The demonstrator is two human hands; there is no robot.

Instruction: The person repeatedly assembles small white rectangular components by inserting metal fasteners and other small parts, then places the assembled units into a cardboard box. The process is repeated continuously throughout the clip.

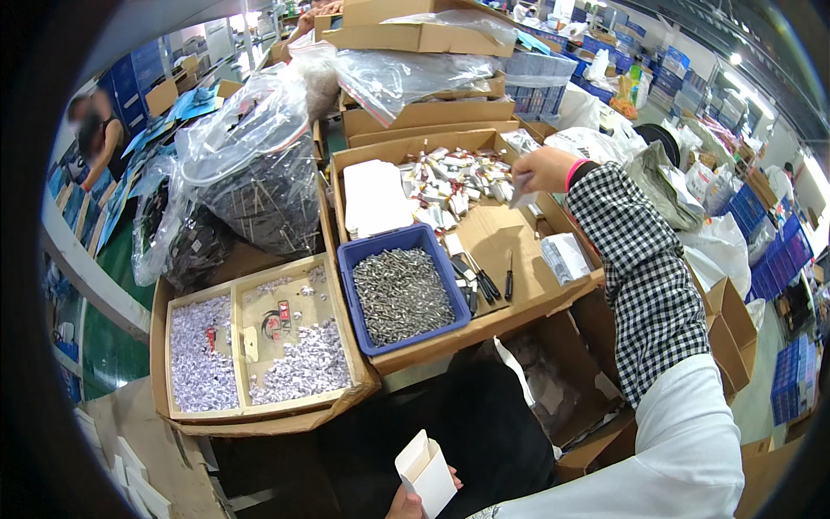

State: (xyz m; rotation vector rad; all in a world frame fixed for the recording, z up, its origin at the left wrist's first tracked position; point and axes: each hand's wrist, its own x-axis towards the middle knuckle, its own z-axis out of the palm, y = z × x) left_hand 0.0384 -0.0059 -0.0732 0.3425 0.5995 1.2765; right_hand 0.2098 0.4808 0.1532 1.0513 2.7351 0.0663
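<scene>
My left hand [413,503] shows only at the bottom edge, gripping a small white open-topped carton [426,472] over my dark lap. My right hand [542,170], in a checked sleeve, reaches far over the flat cardboard tray [501,233] and pinches a small pale packet [522,196] beside a heap of several small white and silver tubes [458,179]. A stack of flat white cartons [374,198] lies left of that heap. A blue bin [402,294] full of silver screw-like parts stands at the tray's front.
Black pens [486,284] and a plastic-wrapped white pack [566,257] lie on the tray. A divided cardboard box [259,342] holds small paper slips. Clear bags of dark parts [251,173] and stacked cardboard boxes [424,39] crowd the back. Another person [97,134] stands far left.
</scene>
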